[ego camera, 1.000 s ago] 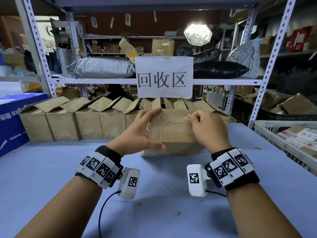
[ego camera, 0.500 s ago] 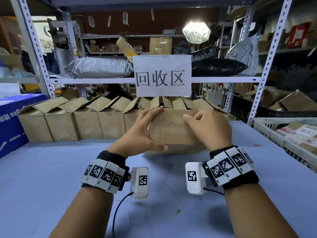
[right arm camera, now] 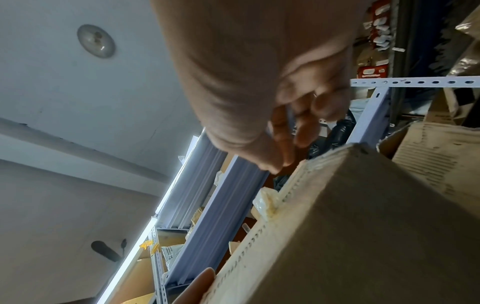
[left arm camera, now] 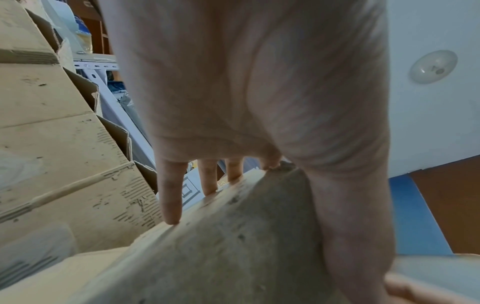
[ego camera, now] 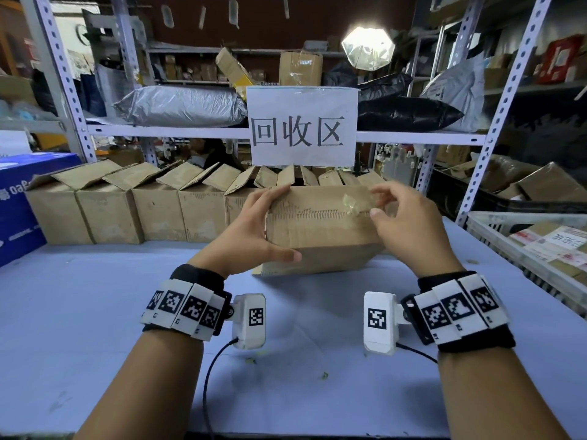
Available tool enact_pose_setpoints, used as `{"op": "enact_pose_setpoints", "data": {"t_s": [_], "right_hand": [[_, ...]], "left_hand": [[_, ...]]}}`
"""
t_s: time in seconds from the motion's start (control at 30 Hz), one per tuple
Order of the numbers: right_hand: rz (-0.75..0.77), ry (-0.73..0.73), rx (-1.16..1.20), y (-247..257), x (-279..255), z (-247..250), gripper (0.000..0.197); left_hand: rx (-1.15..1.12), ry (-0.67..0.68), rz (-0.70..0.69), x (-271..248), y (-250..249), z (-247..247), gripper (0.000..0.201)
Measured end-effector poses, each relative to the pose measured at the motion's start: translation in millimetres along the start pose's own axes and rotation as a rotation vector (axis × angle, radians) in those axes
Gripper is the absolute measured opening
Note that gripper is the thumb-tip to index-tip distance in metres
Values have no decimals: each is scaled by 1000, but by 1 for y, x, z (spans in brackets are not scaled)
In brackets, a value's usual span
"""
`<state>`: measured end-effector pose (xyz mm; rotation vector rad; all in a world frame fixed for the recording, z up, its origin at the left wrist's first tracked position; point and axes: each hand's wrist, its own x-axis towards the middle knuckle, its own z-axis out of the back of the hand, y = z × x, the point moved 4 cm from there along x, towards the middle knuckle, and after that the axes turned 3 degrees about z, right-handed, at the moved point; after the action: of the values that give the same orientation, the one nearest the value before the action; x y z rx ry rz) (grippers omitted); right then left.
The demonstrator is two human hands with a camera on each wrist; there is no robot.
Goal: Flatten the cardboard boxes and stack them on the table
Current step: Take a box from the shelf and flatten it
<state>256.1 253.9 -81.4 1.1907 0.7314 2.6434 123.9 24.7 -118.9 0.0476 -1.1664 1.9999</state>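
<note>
A closed brown cardboard box stands on the blue table in front of me, its near side tipped up a little. My left hand grips its left end, fingers laid over the top edge and thumb on the front face; in the left wrist view the fingers rest on the box. My right hand pinches a strip of clear tape at the right end of the top seam. In the right wrist view, crumpled tape sticks up from the box's seam.
A row of open-flapped cardboard boxes lines the back of the table under a white paper sign. A blue carton sits at the left. A white crate with parcels borders the right edge. Shelf uprights rise behind.
My right hand has shifted right along the top seam, and a curl of clear tape now stands up from it. The left hand keeps its hold on the box.
</note>
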Motion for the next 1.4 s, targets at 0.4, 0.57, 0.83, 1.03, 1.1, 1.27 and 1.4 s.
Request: {"op": "enact_pose_setpoints", "data": {"t_s": [0.4,0.57,0.83,1.03,1.1,1.27,1.4], "right_hand": [[161,83,-77,17,12,-22,35],[48,25,44,7,12,-19,20],[-99,-59,452,-9,6,-29,12],[-230,-143,544,-18,10,-25,20],[-200,-193,447,-17,10,-21,21],[-92,-125,186,-3,10,-18,22],[-28,-133,26,10,11,-17,14]], "left_hand": [[23,20,28,-2,1,1,114],[42,30,37,-4,0,2,114],[49,40,22,-5,0,1,114],[30,47,10,-3,-5,-1,111],[45,48,18,-3,-5,0,111],[67,50,46,-8,0,3,109],[77,37,44,-8,-1,3,109]]}}
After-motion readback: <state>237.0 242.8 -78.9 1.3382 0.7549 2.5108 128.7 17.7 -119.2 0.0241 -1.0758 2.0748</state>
